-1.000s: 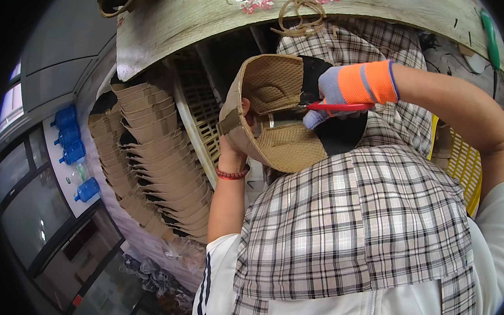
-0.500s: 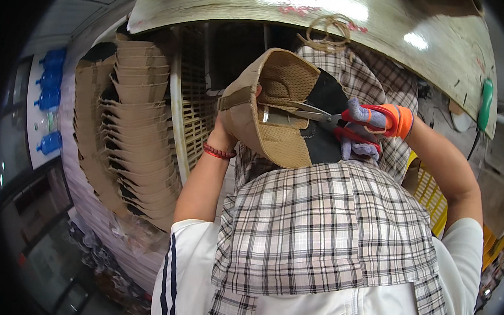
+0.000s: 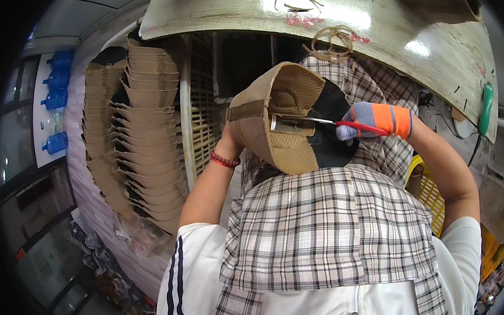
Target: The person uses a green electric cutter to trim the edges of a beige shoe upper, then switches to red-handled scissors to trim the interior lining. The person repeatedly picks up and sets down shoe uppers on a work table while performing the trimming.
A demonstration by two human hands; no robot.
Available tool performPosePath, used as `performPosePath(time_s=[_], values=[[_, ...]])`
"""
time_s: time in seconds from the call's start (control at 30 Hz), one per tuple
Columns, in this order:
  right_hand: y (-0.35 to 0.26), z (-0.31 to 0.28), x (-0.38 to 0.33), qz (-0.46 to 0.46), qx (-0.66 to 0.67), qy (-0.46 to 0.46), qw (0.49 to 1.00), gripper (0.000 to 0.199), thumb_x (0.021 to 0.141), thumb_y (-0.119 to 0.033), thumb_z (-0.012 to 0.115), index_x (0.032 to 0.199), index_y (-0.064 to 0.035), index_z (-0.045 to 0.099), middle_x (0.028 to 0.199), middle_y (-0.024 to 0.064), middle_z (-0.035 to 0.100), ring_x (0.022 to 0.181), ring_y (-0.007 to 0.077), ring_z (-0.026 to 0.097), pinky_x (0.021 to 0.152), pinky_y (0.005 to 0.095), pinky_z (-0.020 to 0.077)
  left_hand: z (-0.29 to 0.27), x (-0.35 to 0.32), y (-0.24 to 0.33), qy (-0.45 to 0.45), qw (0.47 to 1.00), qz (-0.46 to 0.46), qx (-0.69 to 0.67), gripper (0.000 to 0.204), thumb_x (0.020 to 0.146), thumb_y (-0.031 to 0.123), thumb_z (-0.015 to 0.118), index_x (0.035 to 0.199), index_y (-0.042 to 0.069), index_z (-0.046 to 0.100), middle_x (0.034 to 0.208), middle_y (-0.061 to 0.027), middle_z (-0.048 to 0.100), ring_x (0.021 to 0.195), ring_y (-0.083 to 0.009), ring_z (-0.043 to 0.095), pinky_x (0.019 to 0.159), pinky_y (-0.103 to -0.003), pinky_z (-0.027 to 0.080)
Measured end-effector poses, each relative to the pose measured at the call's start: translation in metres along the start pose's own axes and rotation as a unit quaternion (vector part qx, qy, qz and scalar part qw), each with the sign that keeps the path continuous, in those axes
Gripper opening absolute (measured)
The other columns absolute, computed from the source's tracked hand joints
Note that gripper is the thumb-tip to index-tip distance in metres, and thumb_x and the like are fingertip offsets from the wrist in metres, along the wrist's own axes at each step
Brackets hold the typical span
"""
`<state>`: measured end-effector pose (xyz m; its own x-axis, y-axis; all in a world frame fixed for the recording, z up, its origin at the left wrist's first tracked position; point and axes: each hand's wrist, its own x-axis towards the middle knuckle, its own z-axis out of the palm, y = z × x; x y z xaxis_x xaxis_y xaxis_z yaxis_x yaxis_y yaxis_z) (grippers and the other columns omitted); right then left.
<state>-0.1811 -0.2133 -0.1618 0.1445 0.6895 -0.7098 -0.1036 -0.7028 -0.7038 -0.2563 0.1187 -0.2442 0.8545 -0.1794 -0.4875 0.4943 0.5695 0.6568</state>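
Note:
A tan boot upper [image 3: 252, 105] with a textured tan lining and a black section [image 3: 330, 107] is held above my lap. My left hand [image 3: 232, 140] grips its left side from below, most of the fingers hidden by the material. My right hand [image 3: 372, 120], in a grey and orange glove, is closed around the red-handled scissors [image 3: 309, 119]. Their blades point left into the upper's opening and are seen edge-on. The tips lie over the lining; whether they touch it I cannot tell.
Stacked tan uppers [image 3: 152, 145] stand on my left beside a cream plastic crate [image 3: 200, 114]. Ahead is a worn tabletop [image 3: 226, 11] with a coil of cord [image 3: 331, 42] at its edge. A green-handled tool [image 3: 486, 108] hangs at right, above a yellow basket [image 3: 431, 194].
The scissors have turned from flat and spread to edge-on, with my right hand rolled over them. The upper sits slightly lower and further right in view.

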Motion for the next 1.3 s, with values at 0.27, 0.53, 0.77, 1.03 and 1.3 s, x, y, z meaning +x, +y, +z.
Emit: performPosePath(time_s=[0.27,0.53,0.77,1.03,1.3], values=[[0.079,0.029,-0.045,-0.287,0.114,0.046,0.95,0.052,0.088,-0.043,0.065,0.114,0.0015,0.067,0.063,0.0008,0.058,0.054,0.0086,0.054,0.049,0.0247,0.0428,0.075,-0.047,0.109,-0.145,0.917,0.17,0.33,0.042,0.098,0.029,0.05,0.119,-0.004,0.065,0.113,-0.0092,0.069,0.1,-0.0137,0.065,0.087,-0.026,0.051],[0.137,0.074,-0.018,-0.309,0.161,0.235,0.907,0.062,0.097,-0.058,0.049,0.107,-0.0002,0.069,0.071,0.0015,0.061,0.059,0.0073,0.049,0.054,0.0233,0.0412,0.193,-0.069,0.192,-0.168,0.308,0.532,0.77,0.026,0.085,0.007,0.058,0.107,-0.001,0.07,0.1,-0.0165,0.07,0.092,-0.026,0.069,0.101,-0.043,0.048],[0.091,0.074,-0.041,-0.265,0.293,0.204,0.896,0.083,0.096,-0.072,0.031,0.107,0.0006,0.07,0.063,0.0013,0.056,0.057,0.011,0.051,0.055,0.0271,0.0454,0.32,-0.01,0.249,-0.233,-0.003,0.622,0.747,0.024,0.081,0.006,0.059,0.103,0.001,0.067,0.089,-0.0121,0.066,0.082,-0.0234,0.067,0.104,-0.045,0.048],[0.089,0.08,-0.035,-0.289,0.374,0.172,0.864,0.082,0.098,-0.069,0.032,0.111,0.0033,0.067,0.065,-0.0008,0.056,0.055,0.0098,0.05,0.054,0.0245,0.0461,0.488,0.082,0.225,-0.262,-0.088,0.71,0.648,0.013,0.086,0.006,0.057,0.094,0.011,0.066,0.08,-0.003,0.067,0.074,-0.02,0.068,0.105,-0.042,0.047],[0.09,0.074,-0.023,-0.372,0.382,0.156,0.832,0.088,0.096,-0.073,0.031,0.109,0.0077,0.064,0.063,0.0029,0.056,0.053,0.0114,0.05,0.051,0.0256,0.0471,0.515,0.224,0.184,-0.291,0.133,0.566,0.76,0.026,0.088,0.004,0.055,0.107,0.018,0.069,0.113,-0.0031,0.066,0.103,-0.0269,0.066,0.092,-0.036,0.053]])
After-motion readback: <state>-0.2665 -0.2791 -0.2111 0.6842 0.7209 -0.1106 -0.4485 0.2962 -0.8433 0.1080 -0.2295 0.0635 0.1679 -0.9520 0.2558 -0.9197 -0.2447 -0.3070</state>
